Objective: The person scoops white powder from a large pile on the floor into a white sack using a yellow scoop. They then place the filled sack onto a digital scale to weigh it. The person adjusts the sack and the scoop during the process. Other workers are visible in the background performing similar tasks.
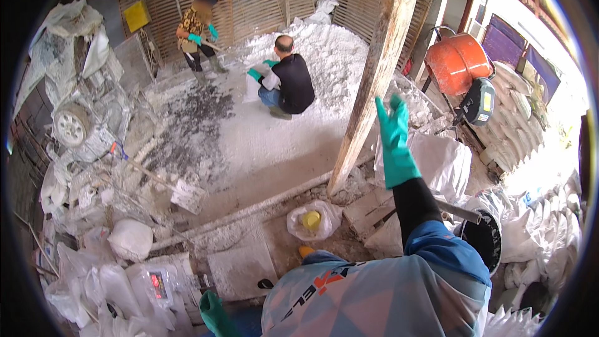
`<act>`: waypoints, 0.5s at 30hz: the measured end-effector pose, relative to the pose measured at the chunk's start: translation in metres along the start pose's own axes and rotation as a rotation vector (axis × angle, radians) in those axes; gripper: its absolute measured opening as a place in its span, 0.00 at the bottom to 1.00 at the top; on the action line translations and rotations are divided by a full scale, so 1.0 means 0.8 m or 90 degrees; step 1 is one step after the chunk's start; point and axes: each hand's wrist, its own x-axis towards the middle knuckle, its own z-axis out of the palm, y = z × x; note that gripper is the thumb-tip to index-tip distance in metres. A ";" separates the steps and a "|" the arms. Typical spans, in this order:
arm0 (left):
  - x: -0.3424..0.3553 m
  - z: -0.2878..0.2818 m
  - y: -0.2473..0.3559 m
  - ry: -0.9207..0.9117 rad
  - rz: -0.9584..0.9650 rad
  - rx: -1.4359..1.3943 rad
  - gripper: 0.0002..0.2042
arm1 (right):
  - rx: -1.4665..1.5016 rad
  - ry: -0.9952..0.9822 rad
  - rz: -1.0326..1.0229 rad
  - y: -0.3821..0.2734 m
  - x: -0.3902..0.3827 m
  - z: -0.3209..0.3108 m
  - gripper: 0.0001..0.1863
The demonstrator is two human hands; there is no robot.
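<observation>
My right hand (397, 143), in a green rubber glove, is raised with its fingers apart and nothing in it. Its fingertips overlap the edge of a slanting wooden post (373, 68); whether they touch it I cannot tell. My left hand (215, 313), gloved in the same green, hangs low at the bottom edge, partly cut off, its fingers not clear. Nearest to it lies a pale, dusty flat board (242, 265). In front of my body, a white plastic bag (328, 229) holds a yellow scoop or cup (311, 219).
A person (293, 81) squats by a white sack (253, 90) near heaped white powder (340, 56); another (196, 34) stands behind holding a long handle. An orange mixer drum (458, 62) is at right, above a black bucket (483, 237). A shovel (187, 196) and a digital scale (157, 285) are left.
</observation>
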 end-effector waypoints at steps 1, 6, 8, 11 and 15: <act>0.011 0.018 0.006 -0.012 0.020 -0.012 0.16 | -0.017 0.048 -0.020 -0.031 0.053 -0.005 0.52; 0.036 0.044 0.040 -0.026 0.112 -0.029 0.17 | -0.075 0.165 -0.040 -0.091 0.221 0.067 0.66; 0.015 0.063 0.088 -0.079 0.121 0.047 0.17 | -0.114 0.178 -0.059 -0.087 0.257 0.095 0.68; 0.025 0.096 0.094 -0.052 0.064 -0.024 0.20 | -0.174 0.322 -0.162 -0.044 0.278 0.126 0.67; -0.007 0.110 0.208 -0.100 0.099 -0.203 0.23 | -0.157 0.360 -0.206 -0.031 0.278 0.131 0.66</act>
